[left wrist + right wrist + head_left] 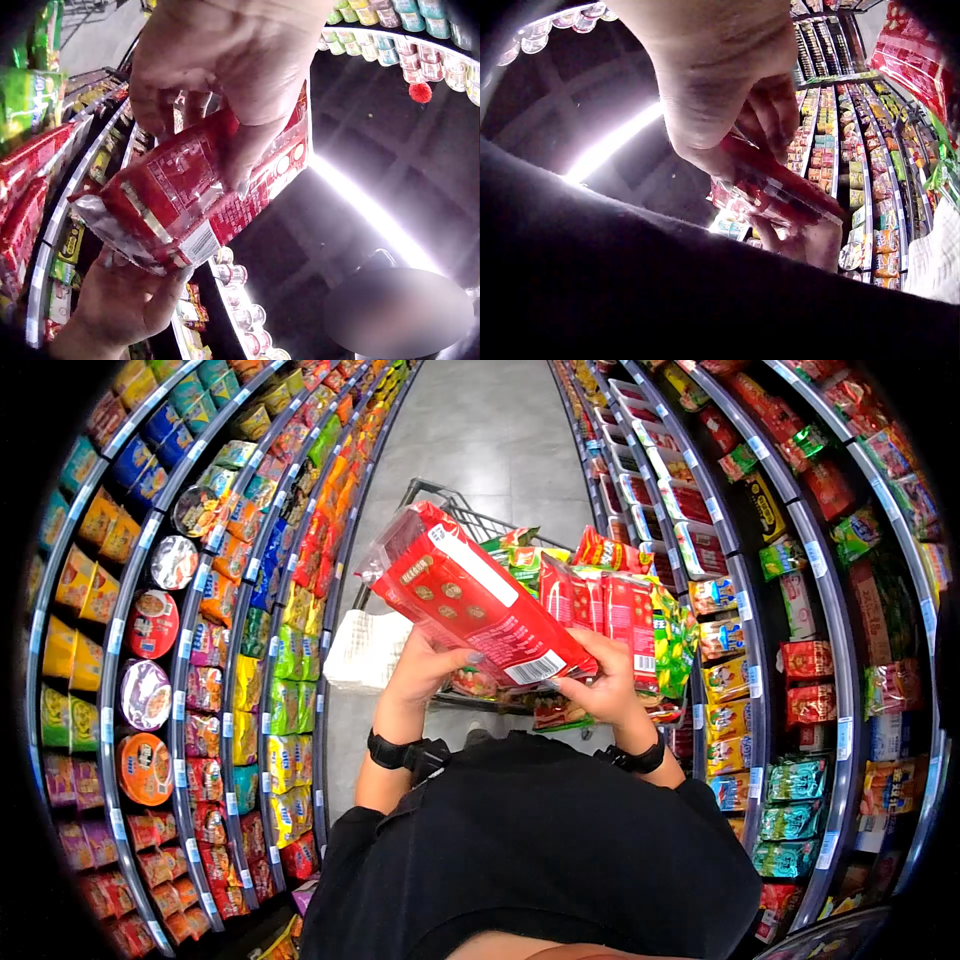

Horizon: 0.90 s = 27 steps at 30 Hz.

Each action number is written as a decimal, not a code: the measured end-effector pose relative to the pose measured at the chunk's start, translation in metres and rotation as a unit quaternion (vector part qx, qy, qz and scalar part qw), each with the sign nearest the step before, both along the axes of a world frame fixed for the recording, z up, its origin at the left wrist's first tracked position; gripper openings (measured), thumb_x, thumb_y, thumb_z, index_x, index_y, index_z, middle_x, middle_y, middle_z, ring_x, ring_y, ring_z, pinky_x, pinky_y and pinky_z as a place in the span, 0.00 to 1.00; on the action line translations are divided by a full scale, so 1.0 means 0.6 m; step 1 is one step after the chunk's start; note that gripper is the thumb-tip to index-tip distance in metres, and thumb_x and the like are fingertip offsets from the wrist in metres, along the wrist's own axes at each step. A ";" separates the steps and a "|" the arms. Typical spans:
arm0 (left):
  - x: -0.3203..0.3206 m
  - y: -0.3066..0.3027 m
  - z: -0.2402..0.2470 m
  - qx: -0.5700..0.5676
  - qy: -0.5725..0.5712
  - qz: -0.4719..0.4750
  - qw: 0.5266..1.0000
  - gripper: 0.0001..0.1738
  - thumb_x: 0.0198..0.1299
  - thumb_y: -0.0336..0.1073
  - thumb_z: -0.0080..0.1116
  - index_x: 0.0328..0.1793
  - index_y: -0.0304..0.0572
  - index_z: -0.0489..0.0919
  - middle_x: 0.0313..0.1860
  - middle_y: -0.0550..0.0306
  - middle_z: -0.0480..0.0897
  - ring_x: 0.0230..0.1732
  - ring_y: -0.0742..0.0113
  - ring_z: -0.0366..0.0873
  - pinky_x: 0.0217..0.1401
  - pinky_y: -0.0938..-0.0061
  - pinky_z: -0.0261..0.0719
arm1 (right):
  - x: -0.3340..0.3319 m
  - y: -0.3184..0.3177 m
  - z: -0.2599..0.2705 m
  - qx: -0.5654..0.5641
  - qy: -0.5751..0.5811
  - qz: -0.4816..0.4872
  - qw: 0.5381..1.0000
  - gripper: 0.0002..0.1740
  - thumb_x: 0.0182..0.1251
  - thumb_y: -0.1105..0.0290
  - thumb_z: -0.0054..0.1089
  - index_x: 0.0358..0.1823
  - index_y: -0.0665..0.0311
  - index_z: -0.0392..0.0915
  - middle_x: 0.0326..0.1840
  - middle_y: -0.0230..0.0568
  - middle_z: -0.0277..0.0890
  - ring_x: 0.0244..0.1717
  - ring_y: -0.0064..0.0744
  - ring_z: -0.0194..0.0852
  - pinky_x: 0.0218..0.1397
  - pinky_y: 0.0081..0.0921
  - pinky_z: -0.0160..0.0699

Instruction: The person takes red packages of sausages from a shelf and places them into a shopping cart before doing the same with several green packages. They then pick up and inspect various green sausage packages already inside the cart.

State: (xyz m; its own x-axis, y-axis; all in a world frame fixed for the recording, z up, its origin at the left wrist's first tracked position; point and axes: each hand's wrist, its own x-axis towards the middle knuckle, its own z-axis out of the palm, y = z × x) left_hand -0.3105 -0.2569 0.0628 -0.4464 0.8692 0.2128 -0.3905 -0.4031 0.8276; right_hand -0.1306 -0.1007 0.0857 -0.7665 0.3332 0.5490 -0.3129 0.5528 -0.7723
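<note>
A long red plastic-wrapped food packet [485, 605] is held up between both hands in the head view, its printed back and barcode facing up. My left hand [425, 670] grips its lower left edge, thumb on the printed face. At the barcode end, my right hand [605, 680] pinches the corner with its thumb on top. The left wrist view shows the packet [202, 184] with a clear crimped end resting in the right hand [124, 304]. In the right wrist view the fingers of the right hand [720, 97] bend round the red wrapper [772, 184].
Just beyond the hands stands a shopping cart [440, 490] holding several red packets [630, 620] and green bags [675, 640]. A white package [365, 650] sits at its left. Shelves of bagged noodles [290, 760] and snack packs [800, 790] line both sides of a grey aisle floor [480, 420].
</note>
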 end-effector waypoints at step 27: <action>-0.149 -0.010 -0.274 -0.441 0.226 0.240 0.835 0.23 0.46 0.40 0.70 0.46 0.34 0.80 0.40 0.50 0.84 0.37 0.67 0.82 0.41 0.73 0.78 | -0.004 0.025 -0.128 -0.013 -0.191 -0.299 0.935 0.14 0.57 0.68 0.59 0.45 0.63 0.76 0.30 0.41 0.77 0.26 0.33 0.76 0.31 0.28 0.75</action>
State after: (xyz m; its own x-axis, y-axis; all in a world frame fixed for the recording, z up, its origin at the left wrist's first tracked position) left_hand -0.4000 -0.2629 -0.1018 -0.8357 0.5205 -0.1751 0.0727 0.4208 0.9042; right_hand -0.1329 -0.0856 0.0087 -0.5774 0.7744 0.2586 0.3476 0.5197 -0.7804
